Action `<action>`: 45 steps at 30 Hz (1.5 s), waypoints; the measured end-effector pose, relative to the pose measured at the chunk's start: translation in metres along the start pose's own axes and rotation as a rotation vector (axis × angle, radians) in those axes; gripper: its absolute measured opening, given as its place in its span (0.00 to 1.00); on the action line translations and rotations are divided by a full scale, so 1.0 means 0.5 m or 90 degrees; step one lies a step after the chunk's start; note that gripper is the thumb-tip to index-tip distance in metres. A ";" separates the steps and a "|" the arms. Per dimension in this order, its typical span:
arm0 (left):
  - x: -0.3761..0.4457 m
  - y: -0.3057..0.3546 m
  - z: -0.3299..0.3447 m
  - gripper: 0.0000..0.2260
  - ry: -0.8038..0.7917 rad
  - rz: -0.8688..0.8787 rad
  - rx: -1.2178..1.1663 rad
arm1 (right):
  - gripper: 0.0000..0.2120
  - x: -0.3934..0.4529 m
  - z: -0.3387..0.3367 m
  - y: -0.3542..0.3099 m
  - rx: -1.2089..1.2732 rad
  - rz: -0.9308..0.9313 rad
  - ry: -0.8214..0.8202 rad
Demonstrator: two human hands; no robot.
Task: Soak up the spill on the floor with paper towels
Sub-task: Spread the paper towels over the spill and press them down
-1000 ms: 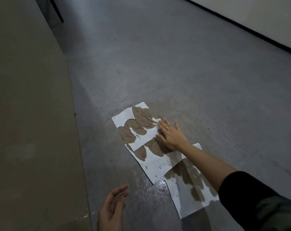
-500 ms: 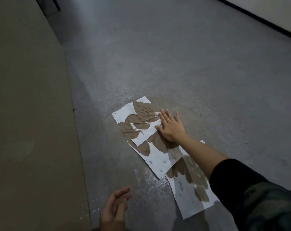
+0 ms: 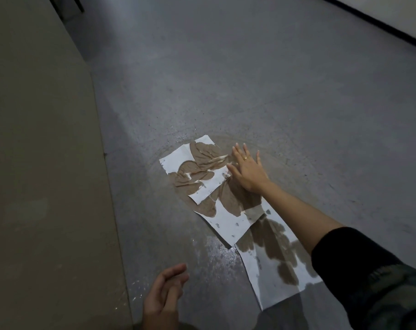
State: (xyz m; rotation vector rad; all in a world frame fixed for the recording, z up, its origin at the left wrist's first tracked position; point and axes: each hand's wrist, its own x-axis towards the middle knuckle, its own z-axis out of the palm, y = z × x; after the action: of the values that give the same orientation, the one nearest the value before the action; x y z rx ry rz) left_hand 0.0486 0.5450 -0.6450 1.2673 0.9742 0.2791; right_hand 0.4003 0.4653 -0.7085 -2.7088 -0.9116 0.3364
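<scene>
Three white paper towels lie in an overlapping diagonal row on the grey floor, each blotched brown with soaked liquid: a far towel [image 3: 178,160], a middle towel [image 3: 228,225] and a near towel [image 3: 271,287]. My right hand [image 3: 246,170] lies flat, fingers spread, pressing on the right edge where the far and middle towels overlap. A wet sheen of spill [image 3: 216,260] glistens on the floor left of the near towel. My left hand [image 3: 165,298] hovers low near the bottom edge, fingers loosely apart, holding nothing.
A tan wall or panel [image 3: 40,163] runs along the left side. A light wall with a dark baseboard [image 3: 378,27] crosses the far right corner. Grey floor [image 3: 250,79] stretches beyond the towels.
My right hand has slid a little farther up and right along the towels, and the brown soaked patches have spread. The left hand has stayed about where it was.
</scene>
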 end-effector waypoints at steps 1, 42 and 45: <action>-0.001 0.002 0.002 0.18 0.000 0.003 -0.001 | 0.33 -0.016 0.000 0.003 0.011 0.003 0.012; -0.007 -0.083 0.204 0.27 -0.430 0.581 0.836 | 0.41 -0.546 0.055 0.138 0.003 0.068 -0.077; 0.012 -0.134 0.226 0.29 -0.494 0.683 0.900 | 0.41 -0.575 0.068 0.136 0.007 0.070 -0.092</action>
State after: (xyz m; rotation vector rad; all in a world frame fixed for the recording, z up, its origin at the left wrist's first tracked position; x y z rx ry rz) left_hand 0.1142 0.4510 -0.7097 2.8227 -0.4751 -0.1847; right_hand 0.2047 0.2415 -0.7236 -2.7591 -0.7968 0.5646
